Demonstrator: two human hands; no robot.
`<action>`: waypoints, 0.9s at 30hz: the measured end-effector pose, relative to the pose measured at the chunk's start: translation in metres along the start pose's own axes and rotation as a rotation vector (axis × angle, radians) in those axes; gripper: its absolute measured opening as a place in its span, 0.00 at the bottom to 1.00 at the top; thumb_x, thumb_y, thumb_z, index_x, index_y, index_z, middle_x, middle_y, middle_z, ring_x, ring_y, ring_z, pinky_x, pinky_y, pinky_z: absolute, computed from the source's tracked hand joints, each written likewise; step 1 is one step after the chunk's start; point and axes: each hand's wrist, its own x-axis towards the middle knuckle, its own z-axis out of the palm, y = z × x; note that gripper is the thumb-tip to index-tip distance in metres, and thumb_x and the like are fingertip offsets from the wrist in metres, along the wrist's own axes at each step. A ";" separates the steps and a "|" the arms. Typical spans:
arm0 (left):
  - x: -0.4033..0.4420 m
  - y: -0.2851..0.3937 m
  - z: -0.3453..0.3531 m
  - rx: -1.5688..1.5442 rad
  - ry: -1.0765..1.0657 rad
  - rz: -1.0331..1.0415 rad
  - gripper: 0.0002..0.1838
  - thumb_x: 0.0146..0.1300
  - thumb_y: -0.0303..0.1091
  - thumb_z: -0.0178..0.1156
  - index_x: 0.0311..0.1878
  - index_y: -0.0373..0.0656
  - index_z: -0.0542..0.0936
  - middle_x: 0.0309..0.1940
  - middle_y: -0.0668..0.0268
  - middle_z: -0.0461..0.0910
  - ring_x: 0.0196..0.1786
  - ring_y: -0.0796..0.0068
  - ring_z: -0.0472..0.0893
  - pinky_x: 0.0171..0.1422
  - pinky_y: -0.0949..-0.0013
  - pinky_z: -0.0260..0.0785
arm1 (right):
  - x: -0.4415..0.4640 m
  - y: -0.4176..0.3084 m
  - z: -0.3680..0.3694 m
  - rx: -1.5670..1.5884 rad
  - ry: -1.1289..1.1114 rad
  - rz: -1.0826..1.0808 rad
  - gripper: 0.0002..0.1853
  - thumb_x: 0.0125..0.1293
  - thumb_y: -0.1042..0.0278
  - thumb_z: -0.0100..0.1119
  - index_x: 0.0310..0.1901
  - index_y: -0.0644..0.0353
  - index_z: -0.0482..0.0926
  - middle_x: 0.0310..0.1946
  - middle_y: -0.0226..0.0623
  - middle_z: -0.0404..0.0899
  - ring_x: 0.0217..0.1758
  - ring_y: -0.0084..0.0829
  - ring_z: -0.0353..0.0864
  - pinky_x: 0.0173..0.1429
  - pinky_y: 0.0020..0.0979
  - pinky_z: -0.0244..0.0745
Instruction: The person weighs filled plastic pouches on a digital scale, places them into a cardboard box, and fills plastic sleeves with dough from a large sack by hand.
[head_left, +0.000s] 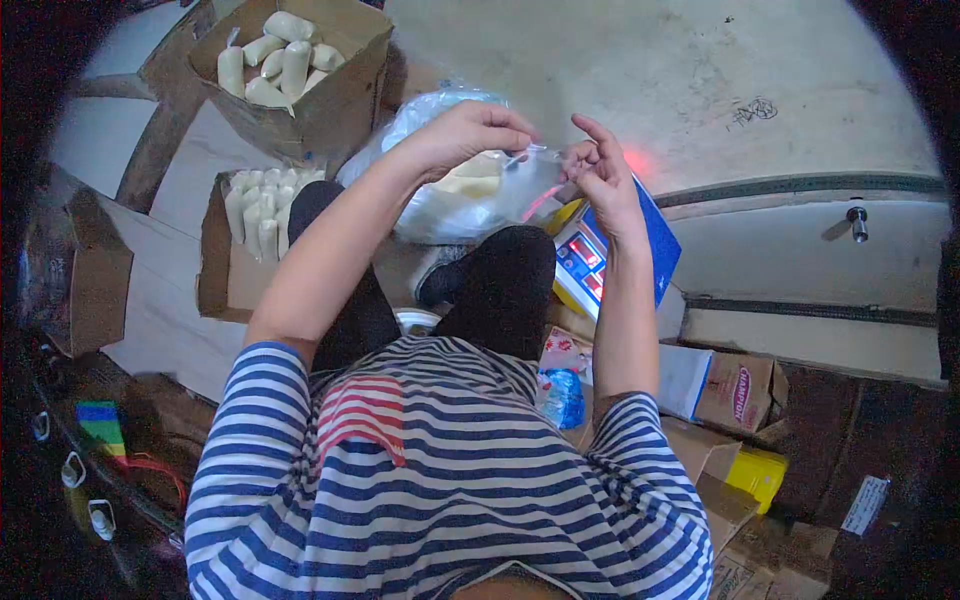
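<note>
A small clear plastic bag (530, 180) hangs stretched between my two hands, with nothing visible inside it. My left hand (480, 133) pinches its upper left edge between thumb and fingers. On the other side, my right hand (602, 172) grips the opposite edge, its index finger pointing up and away. Below and behind the bag sits a large translucent plastic sack (445, 215) with pale, creamy material in it. A blue digital scale (655, 235) with lit red displays stands just under my right hand, partly hidden by my forearm.
A tall cardboard box (345, 115) at the upper left holds several filled pale bags. Closer, a low cardboard box (215, 270) holds more of them upright. A box marked CHAMPION (738, 392) and a yellow container (757, 478) lie at the right. A wall (680, 90) rises ahead.
</note>
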 end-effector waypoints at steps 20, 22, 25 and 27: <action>-0.006 -0.035 -0.025 -0.006 0.225 -0.079 0.08 0.57 0.33 0.64 0.32 0.37 0.81 0.27 0.68 0.79 0.32 0.80 0.75 0.39 0.76 0.67 | 0.030 0.048 0.005 -0.024 0.033 0.043 0.24 0.57 0.76 0.55 0.58 0.64 0.69 0.29 0.28 0.73 0.32 0.21 0.73 0.43 0.22 0.68; -0.004 -0.040 -0.029 0.024 0.243 -0.069 0.08 0.57 0.33 0.65 0.31 0.38 0.81 0.26 0.69 0.78 0.31 0.80 0.75 0.38 0.76 0.66 | 0.037 0.062 0.006 -0.035 0.058 0.037 0.22 0.59 0.74 0.55 0.57 0.64 0.70 0.30 0.28 0.74 0.33 0.20 0.73 0.43 0.22 0.67; -0.003 -0.043 -0.032 0.112 0.333 0.050 0.09 0.54 0.34 0.67 0.28 0.39 0.79 0.25 0.70 0.77 0.30 0.80 0.74 0.38 0.76 0.66 | 0.045 0.067 0.021 -0.556 0.335 -0.197 0.17 0.60 0.69 0.59 0.51 0.64 0.75 0.32 0.29 0.76 0.34 0.20 0.73 0.43 0.21 0.67; -0.005 -0.044 -0.030 0.266 0.406 0.069 0.10 0.54 0.35 0.67 0.28 0.41 0.76 0.26 0.71 0.76 0.32 0.83 0.72 0.39 0.77 0.64 | 0.044 0.062 0.035 -0.445 0.259 0.085 0.14 0.60 0.64 0.62 0.43 0.64 0.78 0.33 0.31 0.78 0.35 0.20 0.73 0.44 0.22 0.67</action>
